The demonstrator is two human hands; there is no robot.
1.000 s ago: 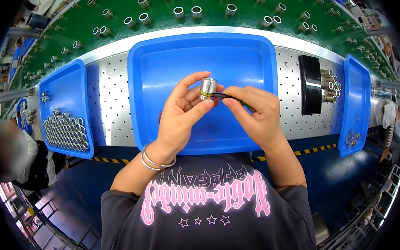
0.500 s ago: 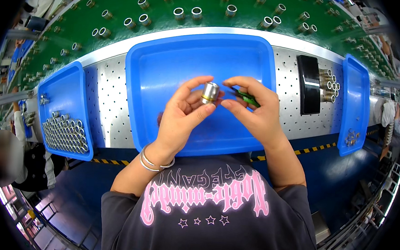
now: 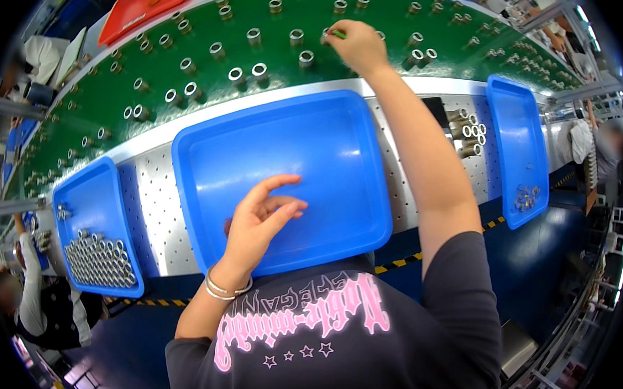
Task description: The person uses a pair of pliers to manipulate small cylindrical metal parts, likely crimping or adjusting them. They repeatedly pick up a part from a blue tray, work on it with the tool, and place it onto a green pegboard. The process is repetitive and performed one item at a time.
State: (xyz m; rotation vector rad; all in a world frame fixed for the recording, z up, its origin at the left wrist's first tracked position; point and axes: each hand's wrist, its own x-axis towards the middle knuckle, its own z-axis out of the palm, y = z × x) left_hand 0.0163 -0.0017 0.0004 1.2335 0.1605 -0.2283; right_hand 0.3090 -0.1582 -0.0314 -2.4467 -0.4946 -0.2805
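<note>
My left hand (image 3: 254, 223) hovers over the large blue tray (image 3: 332, 203), palm inward, fingers curved and apart, holding nothing. Stretched out far ahead, my right hand (image 3: 363, 49) is above the green belt (image 3: 291, 63). A short green tool (image 3: 338, 34) sticks out from its fingers; the rest of the tool is hidden. At those fingertips is a short metal sleeve (image 3: 326, 36), partly covered by the fingers. Several similar metal sleeves (image 3: 306, 58) stand upright on the belt around it.
A blue tray (image 3: 90, 199) on the left holds rows of metal sleeves (image 3: 100, 263). Small metal parts (image 3: 526, 198) lie in the right blue tray (image 3: 518, 139). Beside my right forearm are a black flat device (image 3: 435, 111) and grouped sleeves (image 3: 472, 130). A red tray (image 3: 152, 6) lies beyond the belt.
My left hand no longer holds the metal sleeve it had and has drawn slightly back. My right hand has reached forward from over the tray to the belt, keeping the green tool.
</note>
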